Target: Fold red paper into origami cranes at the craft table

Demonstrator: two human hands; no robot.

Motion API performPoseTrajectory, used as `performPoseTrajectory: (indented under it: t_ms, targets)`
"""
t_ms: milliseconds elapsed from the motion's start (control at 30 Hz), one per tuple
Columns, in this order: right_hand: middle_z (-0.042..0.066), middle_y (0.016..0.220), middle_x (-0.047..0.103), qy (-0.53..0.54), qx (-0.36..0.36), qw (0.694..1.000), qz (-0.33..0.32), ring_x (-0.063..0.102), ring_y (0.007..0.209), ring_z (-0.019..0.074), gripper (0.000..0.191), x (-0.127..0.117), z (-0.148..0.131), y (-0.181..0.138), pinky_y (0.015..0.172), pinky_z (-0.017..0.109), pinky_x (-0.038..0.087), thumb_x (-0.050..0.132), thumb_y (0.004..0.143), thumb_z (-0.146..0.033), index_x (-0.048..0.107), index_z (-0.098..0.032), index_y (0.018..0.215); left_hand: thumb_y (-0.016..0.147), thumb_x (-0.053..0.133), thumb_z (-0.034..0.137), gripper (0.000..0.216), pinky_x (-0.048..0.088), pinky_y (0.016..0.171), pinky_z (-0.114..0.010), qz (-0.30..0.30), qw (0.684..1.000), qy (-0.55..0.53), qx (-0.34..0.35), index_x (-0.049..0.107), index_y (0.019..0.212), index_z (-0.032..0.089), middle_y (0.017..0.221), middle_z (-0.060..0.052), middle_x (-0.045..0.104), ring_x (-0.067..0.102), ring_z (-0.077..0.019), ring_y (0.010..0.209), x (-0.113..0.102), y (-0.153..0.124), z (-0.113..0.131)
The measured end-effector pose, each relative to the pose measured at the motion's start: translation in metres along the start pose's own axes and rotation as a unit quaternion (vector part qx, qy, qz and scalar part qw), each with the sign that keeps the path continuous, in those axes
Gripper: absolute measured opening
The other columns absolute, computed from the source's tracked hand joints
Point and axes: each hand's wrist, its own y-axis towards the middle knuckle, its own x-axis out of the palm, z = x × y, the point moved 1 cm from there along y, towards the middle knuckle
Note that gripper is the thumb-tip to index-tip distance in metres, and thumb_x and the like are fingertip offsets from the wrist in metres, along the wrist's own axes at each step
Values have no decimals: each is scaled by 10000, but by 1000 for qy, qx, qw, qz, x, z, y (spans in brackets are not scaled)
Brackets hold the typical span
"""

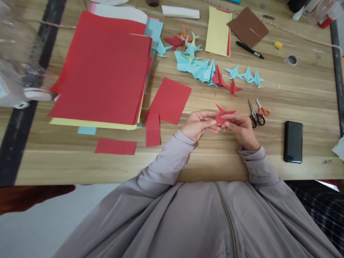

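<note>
Between my two hands is a red origami crane (221, 117), its pointed ends sticking up and out to the right. My left hand (199, 125) pinches its left side between thumb and fingers. On the right side, my right hand (240, 129) grips it the same way, also closed. Beyond the hands lie a finished-looking small red crane (234, 88) and a row of light blue cranes (247, 75). Black-handled scissors (256, 115) rest just right of my right hand, beside orange-handled scissors (262, 108). A red paper sheet (172, 100) lies left of my left hand.
A large stack of red paper (104, 68) covers the left of the table. Red strips (115, 146) lie nearer me. A black phone-like device (293, 142) is at right. Yellow paper (218, 32), brown paper (247, 27), a black pen (249, 49) and a tape roll (292, 60) lie farther back.
</note>
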Motion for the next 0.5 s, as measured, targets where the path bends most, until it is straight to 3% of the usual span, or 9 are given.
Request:
performPoseTrajectory:
  t_ms: [367, 500]
  targets:
    - [-17, 668, 657, 13, -11, 996, 91, 579, 574, 104, 152, -6, 5, 4, 554, 251, 486, 737, 741, -311, 731, -224, 866, 705, 646, -10, 335, 630, 742, -357, -54, 997, -47, 13, 683, 1024, 85, 795, -85, 762, 754, -250, 771, 1, -2, 3]
    - [-19, 662, 639, 16, 4, 996, 84, 567, 569, 100, 129, -6, 2, 3, 528, 240, 470, 722, 731, -281, 722, -216, 842, 727, 611, 51, 248, 625, 731, -387, -48, 995, -81, 21, 685, 963, 77, 852, -115, 762, 749, -256, 811, 0, 0, 4]
